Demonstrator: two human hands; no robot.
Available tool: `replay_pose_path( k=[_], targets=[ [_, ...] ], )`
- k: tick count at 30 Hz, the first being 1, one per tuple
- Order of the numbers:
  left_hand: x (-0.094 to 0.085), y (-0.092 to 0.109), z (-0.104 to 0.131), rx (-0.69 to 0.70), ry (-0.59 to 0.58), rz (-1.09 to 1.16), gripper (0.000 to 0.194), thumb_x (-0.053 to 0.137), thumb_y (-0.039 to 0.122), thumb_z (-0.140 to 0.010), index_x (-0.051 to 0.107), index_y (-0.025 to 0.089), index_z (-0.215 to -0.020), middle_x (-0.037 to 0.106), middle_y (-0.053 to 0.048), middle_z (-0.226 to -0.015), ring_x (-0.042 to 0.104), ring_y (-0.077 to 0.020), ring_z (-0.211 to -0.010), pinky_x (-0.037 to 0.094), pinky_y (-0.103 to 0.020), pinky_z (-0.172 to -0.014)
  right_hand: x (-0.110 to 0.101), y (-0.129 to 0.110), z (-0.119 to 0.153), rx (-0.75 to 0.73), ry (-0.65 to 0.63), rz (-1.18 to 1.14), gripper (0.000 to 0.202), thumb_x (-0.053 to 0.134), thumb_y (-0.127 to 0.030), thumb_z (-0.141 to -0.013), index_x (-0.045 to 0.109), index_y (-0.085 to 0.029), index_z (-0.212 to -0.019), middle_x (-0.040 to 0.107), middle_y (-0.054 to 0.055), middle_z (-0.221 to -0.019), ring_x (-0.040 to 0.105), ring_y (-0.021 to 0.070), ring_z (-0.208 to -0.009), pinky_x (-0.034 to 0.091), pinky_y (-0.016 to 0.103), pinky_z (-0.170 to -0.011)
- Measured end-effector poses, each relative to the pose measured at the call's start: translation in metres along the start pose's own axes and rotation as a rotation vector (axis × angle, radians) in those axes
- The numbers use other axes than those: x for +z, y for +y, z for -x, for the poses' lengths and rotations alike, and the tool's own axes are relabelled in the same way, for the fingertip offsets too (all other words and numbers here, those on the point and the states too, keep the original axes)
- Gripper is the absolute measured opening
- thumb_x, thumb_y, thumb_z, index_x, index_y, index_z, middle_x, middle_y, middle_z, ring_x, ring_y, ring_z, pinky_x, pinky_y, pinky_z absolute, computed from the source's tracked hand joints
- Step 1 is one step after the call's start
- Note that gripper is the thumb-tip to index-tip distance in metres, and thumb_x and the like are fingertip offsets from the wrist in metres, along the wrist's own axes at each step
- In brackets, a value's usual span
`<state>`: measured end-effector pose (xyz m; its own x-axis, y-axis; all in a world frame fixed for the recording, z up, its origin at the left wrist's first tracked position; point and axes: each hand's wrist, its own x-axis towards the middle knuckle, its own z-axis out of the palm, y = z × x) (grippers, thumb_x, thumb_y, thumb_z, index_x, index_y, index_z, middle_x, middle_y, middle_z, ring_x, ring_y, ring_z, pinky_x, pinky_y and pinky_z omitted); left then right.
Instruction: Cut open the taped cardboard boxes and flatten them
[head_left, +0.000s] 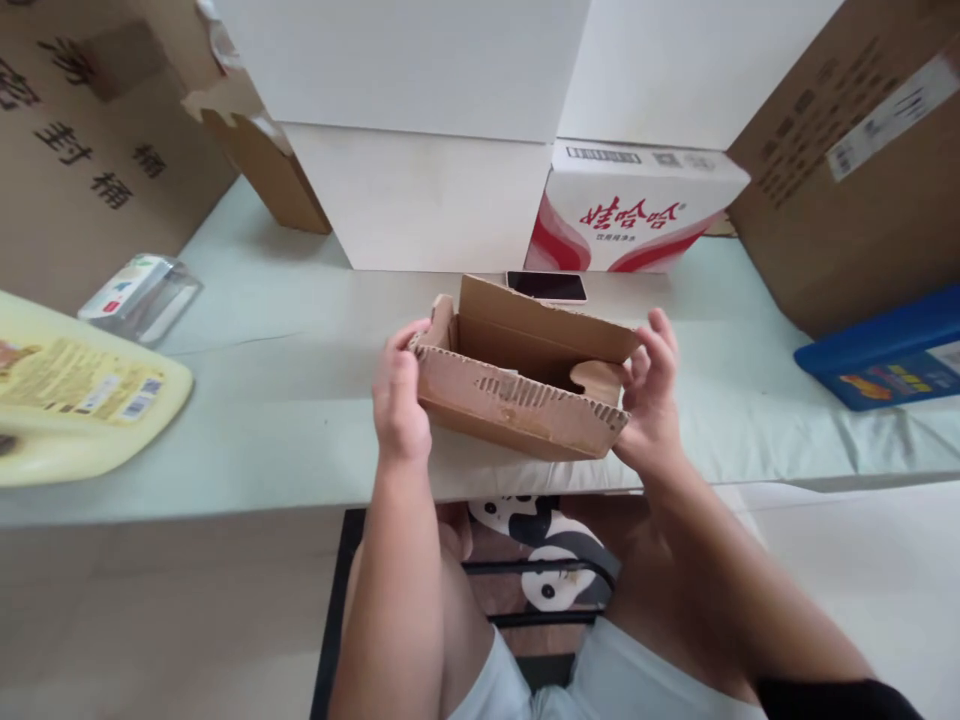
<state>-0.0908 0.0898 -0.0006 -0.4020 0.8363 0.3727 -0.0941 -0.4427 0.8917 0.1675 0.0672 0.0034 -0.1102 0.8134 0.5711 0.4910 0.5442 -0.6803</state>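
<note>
Between my two hands is a small brown cardboard box (517, 405), its top open and its upper edge rough and torn. A rounded side flap (600, 381) folds inward at its right end. My left hand (402, 392) grips the left end, thumb on the near side. At the right end, my right hand (651, 395) holds the box, with some fingers raised beside the corner and others partly hidden behind it. The box is tilted slightly, above the front part of the table. Just behind it lies a dark-screened phone (546, 287).
A pale green cloth covers the table (285, 440). White boxes (427, 200) and a red-and-white carton (630, 215) stand at the back. Large brown cartons (862, 190) flank both sides. A yellow bottle (90, 400) and clear package (142, 300) are left; a blue container (892, 350) is right.
</note>
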Motion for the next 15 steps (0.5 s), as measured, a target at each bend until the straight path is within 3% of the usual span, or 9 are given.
replay_pose_path(
  k=[3,5,7,9,10,12,14,15],
  targets=[
    [0.009,0.008,0.003,-0.162,0.091,0.123,0.047,0.053,0.062,-0.092,0.075,0.024,-0.107,0.073,-0.007,-0.118,0.066,-0.0269,-0.114,0.049,-0.042,-0.105,-0.006,-0.005,0.004,-0.114,0.004,-0.041,0.052,0.075,-0.056,-0.083,0.060,-0.043,-0.132,0.009,-0.004,-0.172,0.030,0.0411,-0.156,0.028,0.067,-0.128],
    [0.014,0.017,0.004,-0.235,0.085,0.188,0.046,0.054,0.062,-0.090,0.076,0.025,-0.108,0.074,-0.006,-0.119,0.066,-0.0284,-0.115,0.049,-0.046,-0.106,-0.009,-0.008,0.006,-0.134,-0.072,-0.083,0.061,0.072,-0.067,-0.080,0.060,-0.043,-0.134,0.003,-0.007,-0.173,0.034,0.0440,-0.153,0.025,0.068,-0.129],
    [0.016,0.021,0.004,-0.278,0.022,0.177,0.052,0.048,0.064,-0.091,0.079,0.026,-0.107,0.073,-0.006,-0.126,0.062,-0.0313,-0.124,0.045,-0.050,-0.112,-0.012,-0.008,0.007,-0.134,-0.080,-0.113,0.076,0.070,-0.077,-0.076,0.053,-0.043,-0.142,-0.004,-0.009,-0.174,0.024,0.0456,-0.157,0.021,0.068,-0.130],
    [0.016,0.020,0.003,-0.251,-0.114,0.024,0.079,0.032,0.080,-0.088,0.083,0.020,-0.087,0.075,-0.011,-0.120,0.060,-0.0348,-0.126,0.039,-0.051,-0.119,-0.012,-0.003,0.007,-0.145,-0.018,-0.136,0.082,0.067,-0.078,-0.077,0.046,-0.043,-0.148,-0.003,-0.007,-0.175,0.013,0.0431,-0.161,0.020,0.066,-0.131],
    [0.017,0.017,0.002,-0.194,-0.142,-0.049,0.094,0.018,0.087,-0.085,0.082,0.018,-0.076,0.076,-0.015,-0.110,0.062,-0.0354,-0.122,0.035,-0.050,-0.122,-0.013,0.001,0.007,-0.145,0.022,-0.156,0.085,0.068,-0.077,-0.078,0.041,-0.043,-0.151,0.003,-0.002,-0.175,0.014,0.0414,-0.161,0.022,0.066,-0.130],
    [0.019,0.008,0.001,-0.056,-0.132,-0.136,0.111,-0.004,0.093,-0.076,0.078,0.019,-0.063,0.075,-0.016,-0.089,0.065,-0.0337,-0.113,0.034,-0.049,-0.124,-0.014,0.009,0.007,-0.127,0.083,-0.228,0.088,0.068,-0.071,-0.082,0.032,-0.040,-0.156,0.027,0.008,-0.169,0.033,0.0375,-0.155,0.032,0.063,-0.126],
    [0.024,0.000,0.001,0.024,-0.102,-0.150,0.116,-0.012,0.098,-0.066,0.074,0.020,-0.059,0.072,-0.015,-0.079,0.067,-0.0322,-0.104,0.036,-0.050,-0.122,-0.019,0.014,0.009,-0.098,0.102,-0.305,0.079,0.063,-0.064,-0.089,0.032,-0.036,-0.156,0.055,0.011,-0.148,0.051,0.0328,-0.142,0.041,0.058,-0.121],
    [0.027,-0.003,0.002,0.028,-0.084,-0.135,0.114,-0.007,0.102,-0.062,0.072,0.020,-0.059,0.071,-0.014,-0.078,0.068,-0.0315,-0.100,0.040,-0.051,-0.119,-0.021,0.015,0.010,-0.105,0.100,-0.328,0.066,0.059,-0.059,-0.093,0.040,-0.034,-0.152,0.064,0.009,-0.135,0.058,0.0308,-0.134,0.043,0.057,-0.120]
  ],
)
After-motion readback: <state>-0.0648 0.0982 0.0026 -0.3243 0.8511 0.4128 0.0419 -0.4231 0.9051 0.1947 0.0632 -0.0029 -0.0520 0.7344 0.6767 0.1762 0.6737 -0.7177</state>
